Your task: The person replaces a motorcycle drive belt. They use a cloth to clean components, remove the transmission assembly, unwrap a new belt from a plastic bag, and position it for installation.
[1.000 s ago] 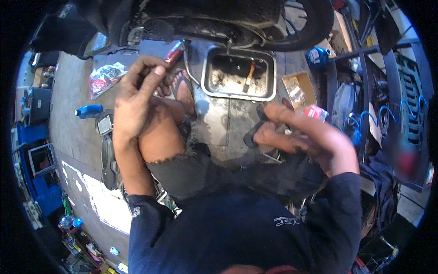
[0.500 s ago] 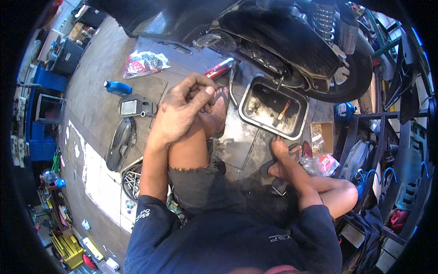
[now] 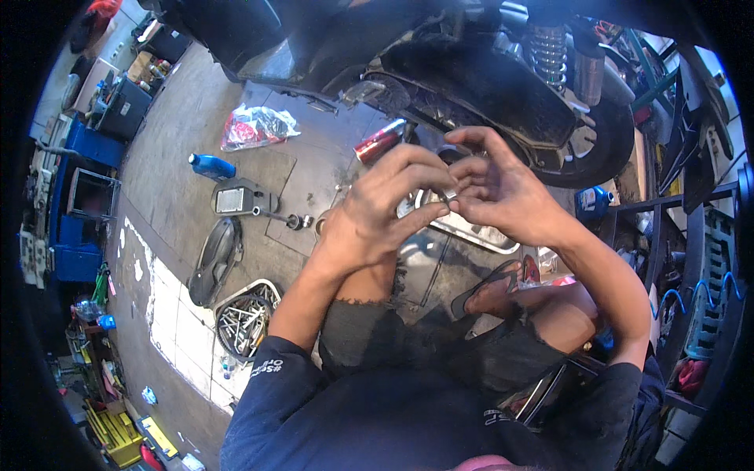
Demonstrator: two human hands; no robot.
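My left hand point(image 3: 385, 200) and my right hand point(image 3: 506, 192) meet in front of me, above the floor. Thumbs and fingertips of both are pinched close together, with a small shiny bit between them, too small and covered to name. Behind my hands lies the metal drip tray point(image 3: 488, 239), mostly hidden by them. Beyond stands a scooter with a dark, dirty engine cover point(image 3: 479, 86). A red and silver tube point(image 3: 380, 140) rests on the floor just past my left hand.
On the left floor are a blue bottle point(image 3: 212, 166), a black filter housing point(image 3: 232, 199), a black curved cover point(image 3: 215, 263) and a basin of metal tools point(image 3: 245, 323). A plastic bag point(image 3: 258, 128) lies farther off. A dark rack point(image 3: 667, 228) stands at right, beside another blue bottle point(image 3: 593, 202).
My right hand has come up from beside my right foot to meet my left hand. My left hand has shifted right and slightly down. The view has shifted a little.
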